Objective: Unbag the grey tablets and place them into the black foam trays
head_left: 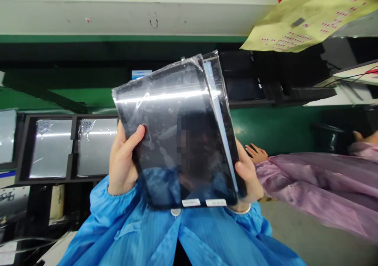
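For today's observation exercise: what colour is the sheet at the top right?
The sheet is yellow with small red marks; head view.

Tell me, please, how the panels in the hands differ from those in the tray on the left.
The held panels are gripped between the left hand and right hand; the tray panels sit in a black tray.
The held panels look dark; the tray panels look pale grey.
The held panels overlap, fanned askew; the tray panels sit side by side.
Both wear clear film.
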Action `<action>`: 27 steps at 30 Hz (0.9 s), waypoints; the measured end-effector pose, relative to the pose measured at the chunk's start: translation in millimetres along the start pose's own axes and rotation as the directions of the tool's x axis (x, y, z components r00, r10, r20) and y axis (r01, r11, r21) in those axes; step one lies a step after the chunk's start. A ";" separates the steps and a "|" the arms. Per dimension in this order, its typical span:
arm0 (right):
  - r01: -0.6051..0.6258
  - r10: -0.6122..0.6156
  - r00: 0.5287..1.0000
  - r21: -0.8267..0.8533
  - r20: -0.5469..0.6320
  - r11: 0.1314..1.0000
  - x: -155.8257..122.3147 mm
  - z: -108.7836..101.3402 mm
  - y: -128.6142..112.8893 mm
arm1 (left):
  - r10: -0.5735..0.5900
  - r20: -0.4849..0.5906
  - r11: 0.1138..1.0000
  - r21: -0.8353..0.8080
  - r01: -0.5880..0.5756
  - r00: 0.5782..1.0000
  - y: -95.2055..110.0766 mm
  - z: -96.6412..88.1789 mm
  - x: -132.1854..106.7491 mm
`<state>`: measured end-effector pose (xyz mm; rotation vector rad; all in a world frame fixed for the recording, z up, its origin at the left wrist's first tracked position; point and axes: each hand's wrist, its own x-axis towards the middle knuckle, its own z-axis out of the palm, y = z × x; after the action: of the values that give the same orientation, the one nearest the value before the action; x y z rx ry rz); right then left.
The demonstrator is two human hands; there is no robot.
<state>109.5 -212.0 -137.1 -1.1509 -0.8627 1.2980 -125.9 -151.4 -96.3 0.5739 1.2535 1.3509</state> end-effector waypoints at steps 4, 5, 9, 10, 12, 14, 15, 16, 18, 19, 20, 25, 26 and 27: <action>-0.062 0.077 0.986 0.097 -0.149 0.993 34.8 -31.1 38.2 | -0.055 0.006 0.991 0.126 0.054 0.998 -33.8 -48.6 53.2; -0.110 0.123 0.975 0.082 -0.184 0.991 44.4 -42.2 53.1 | -0.034 -0.022 0.987 0.159 0.037 0.999 -45.2 -65.3 67.9; -0.195 0.201 0.949 0.048 -0.242 0.980 70.7 -80.2 121.5 | -0.010 -0.108 0.939 0.342 0.047 0.994 -94.2 -123.1 114.0; -0.205 0.206 0.949 0.031 -0.240 0.978 74.2 -85.8 137.3 | -0.020 -0.108 0.924 0.378 0.060 0.994 -105.6 -131.4 121.2; -0.209 0.198 0.955 -0.025 -0.223 0.978 80.0 -91.6 163.3 | -0.025 -0.094 0.892 0.447 0.065 0.995 -125.4 -139.1 131.3; -0.194 0.170 0.967 -0.116 -0.192 0.974 86.1 -92.6 179.3 | 0.013 -0.086 0.845 0.534 0.035 0.996 -139.2 -137.2 137.4; -0.179 0.149 0.973 -0.175 -0.174 0.968 89.5 -92.6 183.2 | 0.048 -0.084 0.812 0.583 0.010 0.995 -143.4 -134.1 139.1; -0.157 0.122 0.980 -0.243 -0.154 0.957 92.8 -92.8 184.4 | 0.091 -0.083 0.773 0.634 -0.018 0.992 -145.8 -130.4 139.7; -0.090 0.051 0.992 -0.386 -0.111 0.918 97.8 -95.7 180.4 | 0.182 -0.063 0.676 0.733 -0.078 0.981 -146.1 -124.1 136.0; -0.052 0.010 0.996 -0.454 -0.094 0.890 99.1 -98.5 176.8 | 0.216 -0.042 0.619 0.778 -0.104 0.975 -145.0 -122.5 131.1; -0.019 -0.029 0.996 -0.516 -0.084 0.857 99.6 -102.2 173.4 | 0.236 -0.021 0.552 0.826 -0.117 0.971 -143.8 -122.4 124.2; -0.105 -0.065 0.976 -0.712 -0.208 0.694 96.5 -124.6 186.5 | 0.189 -0.139 0.233 0.968 0.093 0.972 -153.4 -142.9 73.9; -0.160 -0.027 0.971 -0.725 -0.239 0.670 96.0 -128.2 195.4 | 0.167 -0.186 0.203 0.967 0.151 0.968 -158.0 -148.5 65.6; -0.210 0.016 0.965 -0.733 -0.263 0.647 95.7 -131.2 204.7 | 0.145 -0.223 0.181 0.964 0.196 0.964 -162.2 -153.4 59.1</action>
<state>192.1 -155.6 -378.6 -2.0120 -1.2188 0.8507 -212.1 -184.2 -308.0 1.2871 2.3656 0.3249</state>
